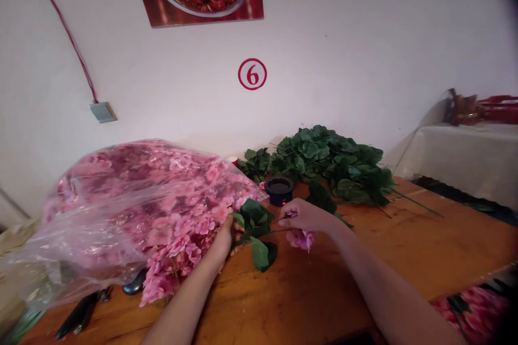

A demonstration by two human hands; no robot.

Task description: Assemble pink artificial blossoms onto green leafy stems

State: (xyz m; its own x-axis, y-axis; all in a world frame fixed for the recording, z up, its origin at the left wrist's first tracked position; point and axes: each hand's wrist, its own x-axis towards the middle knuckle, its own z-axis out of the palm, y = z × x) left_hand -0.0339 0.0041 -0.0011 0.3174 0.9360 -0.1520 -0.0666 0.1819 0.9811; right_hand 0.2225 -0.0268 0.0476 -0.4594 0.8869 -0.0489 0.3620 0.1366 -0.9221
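My left hand [227,237] is closed round the stem of a green leaf sprig [254,218], whose leaves spread to its right. Pink blossoms [174,269] lie beside the left wrist. My right hand [297,214] pinches a pink flower [300,239], which hangs just below the fingers. A thin stem runs between the two hands. Right behind the right hand stands a small dark round pot [279,190] with a red light on its front.
A clear plastic bag [157,199] of pink flowers covers the left of the wooden table [324,291]. Green leaves [332,159] are heaped at the back. A black tool [79,312] lies front left. More pink flowers [473,312] show below the right edge.
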